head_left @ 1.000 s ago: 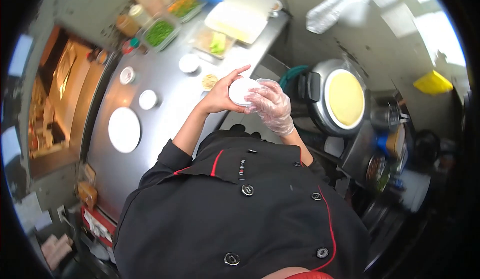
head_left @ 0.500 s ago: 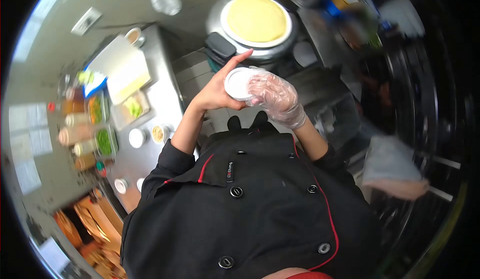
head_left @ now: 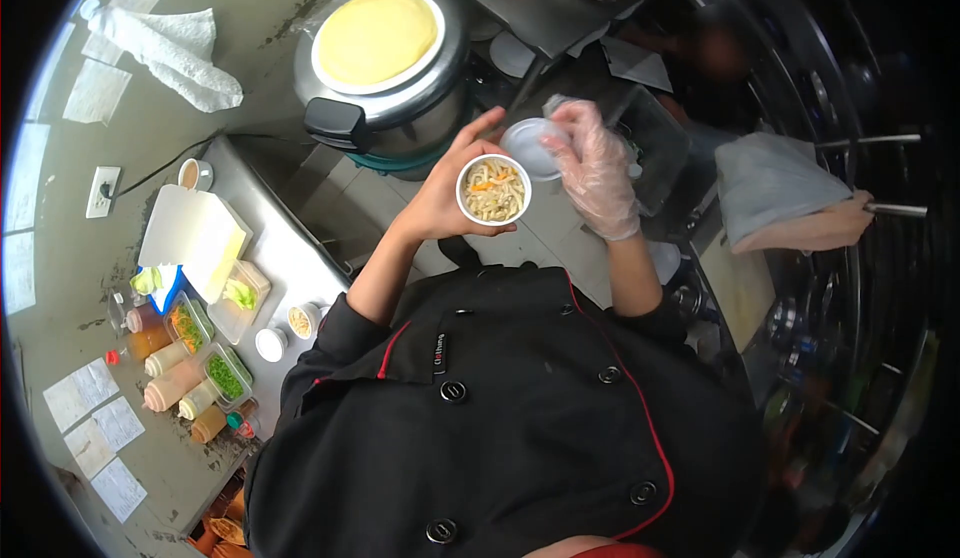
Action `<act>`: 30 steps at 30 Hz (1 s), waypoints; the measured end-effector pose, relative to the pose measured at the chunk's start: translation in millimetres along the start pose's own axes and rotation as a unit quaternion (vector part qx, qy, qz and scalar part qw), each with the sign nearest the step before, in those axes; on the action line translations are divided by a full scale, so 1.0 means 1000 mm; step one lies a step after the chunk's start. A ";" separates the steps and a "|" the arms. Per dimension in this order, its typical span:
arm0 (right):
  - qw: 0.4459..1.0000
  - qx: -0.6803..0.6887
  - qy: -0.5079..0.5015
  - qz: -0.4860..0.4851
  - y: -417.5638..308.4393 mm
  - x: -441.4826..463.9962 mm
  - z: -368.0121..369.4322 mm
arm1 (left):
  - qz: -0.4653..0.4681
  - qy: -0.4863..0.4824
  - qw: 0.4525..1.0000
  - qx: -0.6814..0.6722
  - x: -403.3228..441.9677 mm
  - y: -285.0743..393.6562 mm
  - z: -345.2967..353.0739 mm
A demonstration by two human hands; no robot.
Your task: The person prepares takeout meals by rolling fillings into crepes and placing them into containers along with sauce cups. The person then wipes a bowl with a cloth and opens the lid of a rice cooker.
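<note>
My bare left hand (head_left: 446, 190) is wrapped round a white cup (head_left: 494, 190), which is uncovered and shows pale shredded food with orange bits. Just right of the cup, my right hand (head_left: 596, 170) in a clear plastic glove pinches a round translucent lid (head_left: 535, 148). The lid is tilted and apart from the cup's rim, behind it and to the right. Both hands are in front of my body, above the tiled floor.
A large cooker (head_left: 385, 88) bears a plate with a yellow disc. On the steel counter (head_left: 275, 248) at left are small cups (head_left: 270, 344), an open box (head_left: 196, 233), a tub of greens (head_left: 228, 372) and sauce bottles (head_left: 172, 383). Shelving with a hanging bag (head_left: 780, 193) stands right.
The lid has come off the cup in my right hand, and the food inside now shows. My view has turned right, so the counter and cooker appear further left.
</note>
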State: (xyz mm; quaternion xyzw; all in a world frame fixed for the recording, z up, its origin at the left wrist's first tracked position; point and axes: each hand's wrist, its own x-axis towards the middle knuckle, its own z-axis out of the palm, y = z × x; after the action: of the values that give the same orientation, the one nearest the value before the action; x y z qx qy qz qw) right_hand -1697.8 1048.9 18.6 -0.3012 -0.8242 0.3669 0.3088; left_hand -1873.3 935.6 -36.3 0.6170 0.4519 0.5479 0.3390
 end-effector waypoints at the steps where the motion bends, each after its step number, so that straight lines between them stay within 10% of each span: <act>1: 0.994 0.075 -0.060 0.054 0.005 -0.005 0.000 | -0.014 0.001 1.000 0.000 0.001 0.001 0.009; 8: 0.952 -0.260 0.009 -0.163 -0.016 -0.070 -0.052 | -0.009 -0.006 0.997 0.080 0.019 0.017 0.064; 19: 0.967 -0.250 0.039 0.039 0.009 -0.161 -0.071 | 0.031 -0.086 0.993 0.074 0.026 0.015 0.148; 30: 0.966 -0.252 0.056 0.015 -0.011 -0.180 -0.086 | 0.006 -0.097 0.991 0.087 0.016 0.029 0.168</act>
State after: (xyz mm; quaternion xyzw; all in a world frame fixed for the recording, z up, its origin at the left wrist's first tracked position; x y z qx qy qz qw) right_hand -1525.2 948.9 21.3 -0.4015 -0.8669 0.1343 0.2632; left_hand -1703.5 953.4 -32.6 0.6974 0.4592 0.4456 0.3227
